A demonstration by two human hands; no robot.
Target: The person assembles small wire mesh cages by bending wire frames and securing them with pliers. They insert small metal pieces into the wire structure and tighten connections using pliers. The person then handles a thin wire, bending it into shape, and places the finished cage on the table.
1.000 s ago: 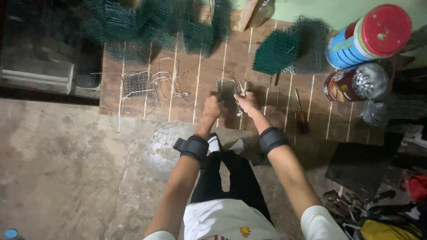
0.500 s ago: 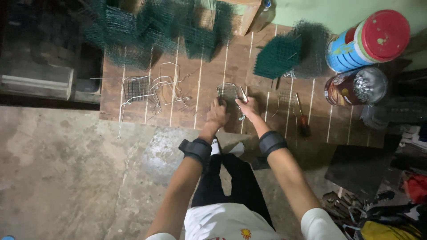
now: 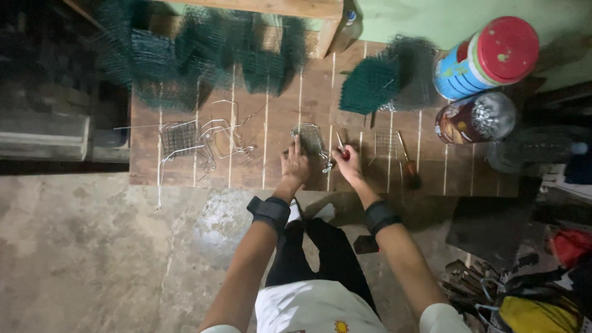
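Wooden slat table is where it's all going on. Person's left hand presses down flat on a small wire mesh piece near the table's front edge, fingers spread over its lower edge. Right hand is closed around red-handled pliers, tips right at the mesh's right side. Green mesh rolls sit further back, two tins off right, loose bent wire to the left.

Tool tip too small; green mesh blurred; bag cut off.
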